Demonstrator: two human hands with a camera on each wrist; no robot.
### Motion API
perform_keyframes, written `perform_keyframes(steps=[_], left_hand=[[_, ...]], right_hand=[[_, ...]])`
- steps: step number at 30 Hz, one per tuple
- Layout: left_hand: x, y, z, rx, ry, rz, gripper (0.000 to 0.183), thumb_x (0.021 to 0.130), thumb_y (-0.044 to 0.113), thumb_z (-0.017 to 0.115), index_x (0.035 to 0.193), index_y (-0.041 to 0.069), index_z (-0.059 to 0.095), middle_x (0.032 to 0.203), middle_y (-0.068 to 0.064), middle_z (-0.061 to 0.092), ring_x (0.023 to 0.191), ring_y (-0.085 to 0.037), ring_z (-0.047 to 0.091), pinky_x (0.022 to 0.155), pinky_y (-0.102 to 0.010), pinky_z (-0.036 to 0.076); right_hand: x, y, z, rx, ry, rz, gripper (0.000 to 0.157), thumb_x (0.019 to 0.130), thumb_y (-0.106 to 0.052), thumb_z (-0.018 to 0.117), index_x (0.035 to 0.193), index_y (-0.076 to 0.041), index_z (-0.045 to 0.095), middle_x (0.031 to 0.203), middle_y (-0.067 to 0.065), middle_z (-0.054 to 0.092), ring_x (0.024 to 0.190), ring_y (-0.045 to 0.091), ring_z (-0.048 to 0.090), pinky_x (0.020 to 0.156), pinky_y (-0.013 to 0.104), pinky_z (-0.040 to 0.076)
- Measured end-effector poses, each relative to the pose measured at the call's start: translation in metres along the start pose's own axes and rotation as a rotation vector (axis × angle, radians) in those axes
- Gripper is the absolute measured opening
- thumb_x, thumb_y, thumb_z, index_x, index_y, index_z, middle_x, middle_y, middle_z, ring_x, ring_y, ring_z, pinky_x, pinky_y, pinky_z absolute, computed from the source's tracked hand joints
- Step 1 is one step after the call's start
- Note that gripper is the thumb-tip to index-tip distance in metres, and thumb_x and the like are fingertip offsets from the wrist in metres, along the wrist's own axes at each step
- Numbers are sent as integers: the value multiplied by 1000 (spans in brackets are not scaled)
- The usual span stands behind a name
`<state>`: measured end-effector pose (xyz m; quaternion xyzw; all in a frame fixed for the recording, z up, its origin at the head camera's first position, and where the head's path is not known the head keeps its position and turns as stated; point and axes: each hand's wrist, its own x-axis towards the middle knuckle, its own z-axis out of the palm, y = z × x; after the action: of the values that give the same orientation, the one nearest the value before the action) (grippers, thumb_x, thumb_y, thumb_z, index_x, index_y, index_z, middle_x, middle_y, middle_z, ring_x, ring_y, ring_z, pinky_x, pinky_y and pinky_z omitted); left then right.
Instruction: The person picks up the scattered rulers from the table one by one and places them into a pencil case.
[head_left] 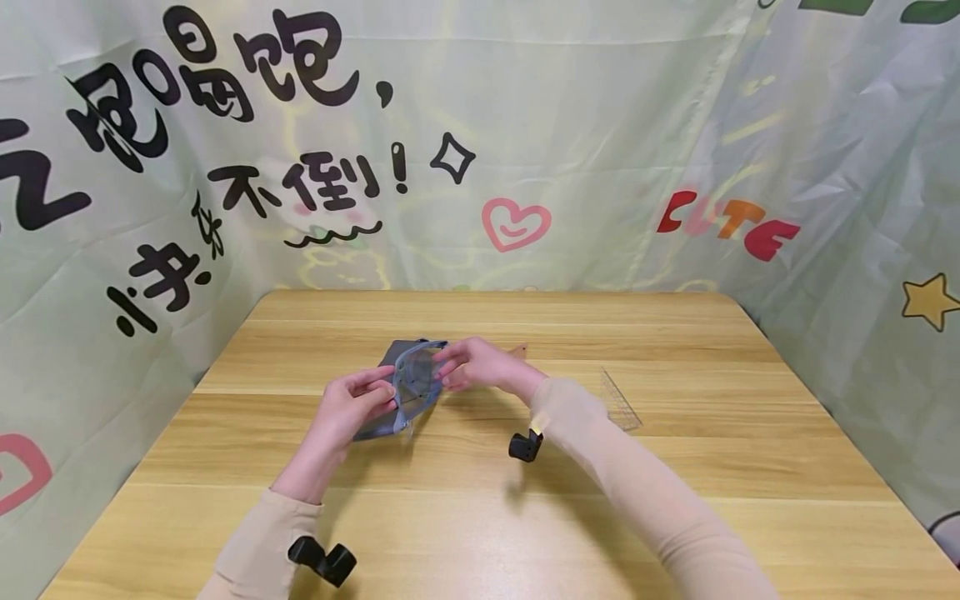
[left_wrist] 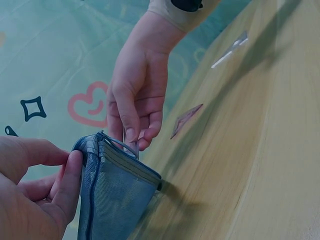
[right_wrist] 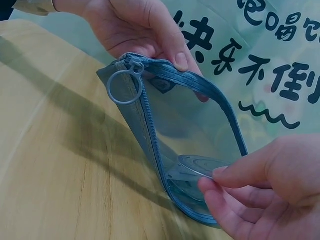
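Observation:
A blue mesh zip pouch [head_left: 378, 427] is held tilted above the wooden table, its mouth spread wide. My left hand [head_left: 354, 406] pinches the pouch's zipped rim between thumb and fingers. In the right wrist view, a ring-shaped zip pull [right_wrist: 125, 87] hangs from one end of the zip. At the opening, my right hand [head_left: 477, 364] pinches a clear, curved plastic protractor [right_wrist: 199, 163] between thumb and fingertips. Part of the protractor lies inside the mouth of the pouch.
A pinkish triangular set square [left_wrist: 186, 121] lies on the table [head_left: 465, 533] behind my right wrist. Farther right lies a clear set square [head_left: 619, 406] with grid marks, near the right forearm. A printed cloth backdrop [head_left: 600, 150] surrounds the table's back and sides.

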<state>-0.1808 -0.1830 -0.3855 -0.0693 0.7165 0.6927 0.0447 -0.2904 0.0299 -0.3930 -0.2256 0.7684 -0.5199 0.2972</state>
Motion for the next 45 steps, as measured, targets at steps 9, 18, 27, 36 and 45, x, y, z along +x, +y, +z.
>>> perform_keyframes(steps=[9, 18, 27, 36, 45], left_hand=[[0, 0, 0, 1, 0, -2, 45, 95, -1, 58, 139, -9, 49, 83, 10, 61, 76, 1, 65, 77, -14, 59], [0, 0, 0, -4, -3, -1, 45, 95, -1, 58, 138, -9, 50, 84, 9, 61, 77, 0, 65, 77, -14, 59], [0, 0, -1, 1, -3, -2, 45, 95, 0, 58, 138, -8, 50, 84, 10, 61, 78, 0, 65, 78, -14, 59], [0, 2, -1, 12, -1, -2, 44, 95, 0, 58, 138, -8, 51, 84, 10, 61, 78, 1, 65, 78, -14, 59], [0, 3, -1, 13, 2, -2, 44, 95, -1, 58, 138, -8, 51, 84, 9, 61, 77, 1, 66, 78, -14, 59]], right_hand=[[8, -3, 2, 15, -13, 37, 49, 88, 11, 58, 137, 7, 51, 121, 28, 64, 91, 20, 70, 97, 43, 58], [13, -8, 7, -1, -37, 47, 47, 90, 10, 57, 136, 6, 53, 120, 26, 66, 91, 18, 69, 96, 40, 59], [17, -10, 9, -20, -63, 61, 44, 92, 7, 56, 136, 6, 53, 123, 25, 66, 88, 13, 67, 90, 31, 61], [21, -10, 10, -29, -103, 52, 42, 93, 5, 57, 135, 8, 53, 124, 25, 65, 91, 14, 68, 91, 31, 61], [20, -13, 12, -6, -103, 59, 40, 92, 5, 59, 132, 8, 55, 123, 25, 66, 89, 15, 69, 90, 32, 62]])
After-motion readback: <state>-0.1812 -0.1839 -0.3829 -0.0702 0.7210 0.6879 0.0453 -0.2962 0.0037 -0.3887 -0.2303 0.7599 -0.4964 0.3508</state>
